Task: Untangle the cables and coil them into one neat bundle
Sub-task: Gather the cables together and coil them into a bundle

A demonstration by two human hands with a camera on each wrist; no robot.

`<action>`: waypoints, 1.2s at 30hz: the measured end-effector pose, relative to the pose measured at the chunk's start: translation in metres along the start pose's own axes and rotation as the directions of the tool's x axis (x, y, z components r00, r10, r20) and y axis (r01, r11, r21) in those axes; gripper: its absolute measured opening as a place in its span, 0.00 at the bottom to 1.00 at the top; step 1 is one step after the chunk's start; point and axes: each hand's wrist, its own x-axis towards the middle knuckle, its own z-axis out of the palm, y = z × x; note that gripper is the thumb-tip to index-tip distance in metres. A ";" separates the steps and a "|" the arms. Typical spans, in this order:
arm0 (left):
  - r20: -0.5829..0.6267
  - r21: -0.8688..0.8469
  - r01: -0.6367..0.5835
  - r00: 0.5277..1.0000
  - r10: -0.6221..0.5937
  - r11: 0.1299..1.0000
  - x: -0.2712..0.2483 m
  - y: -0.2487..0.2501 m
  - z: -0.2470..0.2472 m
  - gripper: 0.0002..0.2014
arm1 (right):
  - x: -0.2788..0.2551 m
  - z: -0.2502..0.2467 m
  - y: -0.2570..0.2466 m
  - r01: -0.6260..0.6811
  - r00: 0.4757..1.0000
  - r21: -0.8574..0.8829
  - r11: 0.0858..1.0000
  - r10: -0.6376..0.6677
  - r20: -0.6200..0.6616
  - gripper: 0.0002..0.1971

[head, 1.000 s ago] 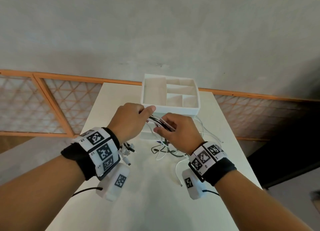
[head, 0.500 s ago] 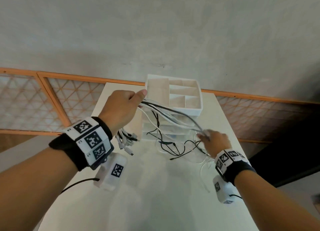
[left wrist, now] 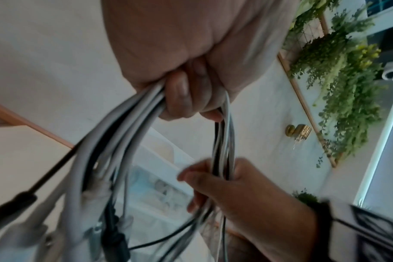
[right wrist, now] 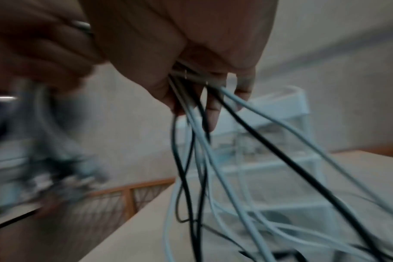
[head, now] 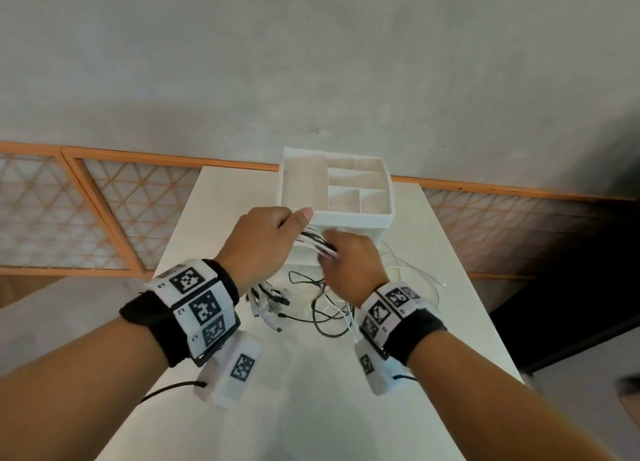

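Cables [head: 313,240], black and white, tangled

Hands and cables before the organizer on the surface

The organizer [head: 337,214] stands at the far middle of the surface [head: 304,408]. Just before it the left hand [head: 261,244] and right hand [head: 349,263] sit side by side, the cables [head: 317,242] bridging them. Loose cable ends [head: 268,303] hang below the left hand; slack lies on the surface under the right.
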 end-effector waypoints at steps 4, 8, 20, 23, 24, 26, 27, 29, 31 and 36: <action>0.088 0.078 0.045 0.995 -0.052 0.996 -0.013 -0.030 -0.008 0.27 | 0.010 -0.022 0.045 -0.313 0.943 -0.092 0.945 0.321 0.089 0.11; 0.284 -0.068 0.269 0.928 -0.240 0.961 -0.025 -0.059 -0.005 0.28 | 0.016 -0.036 0.054 -0.217 0.972 0.082 0.973 0.223 -0.076 0.22; 0.563 -0.323 0.306 0.823 -0.078 0.895 -0.005 -0.004 0.029 0.36 | 0.017 -0.038 0.019 -0.109 0.993 0.231 0.967 0.116 -0.015 0.17; 0.573 -0.452 0.374 0.818 -0.058 0.810 -0.001 0.004 0.035 0.38 | 0.018 -0.043 0.023 -0.162 0.983 0.219 0.962 0.176 -0.047 0.15; 0.558 -0.459 0.390 0.826 -0.083 0.798 0.000 0.007 0.035 0.38 | 0.017 -0.045 0.024 -0.176 0.981 0.201 0.964 0.190 -0.051 0.14; 0.453 -0.404 0.356 0.878 -0.154 0.843 0.002 0.014 0.033 0.32 | 0.013 -0.048 0.025 -0.154 0.984 0.202 0.967 0.169 -0.058 0.13; 0.376 -0.368 0.319 0.910 -0.174 0.873 0.004 0.016 0.031 0.29 | 0.010 -0.050 0.025 -0.124 0.987 0.252 0.960 0.144 -0.065 0.13; 0.244 -0.335 0.264 0.952 -0.188 0.904 0.010 0.017 0.021 0.25 | 0.001 -0.053 0.028 -0.071 0.993 0.427 0.901 0.104 -0.054 0.14; 0.167 -0.329 0.238 0.967 -0.192 0.914 0.016 0.017 0.009 0.24 | -0.010 -0.050 0.039 -0.074 0.997 0.497 0.864 0.076 0.016 0.14; 0.117 -0.358 0.193 0.980 -0.161 0.914 0.022 0.021 -0.011 0.22 | -0.035 -0.025 0.073 -0.240 0.885 0.062 0.969 0.192 0.425 0.18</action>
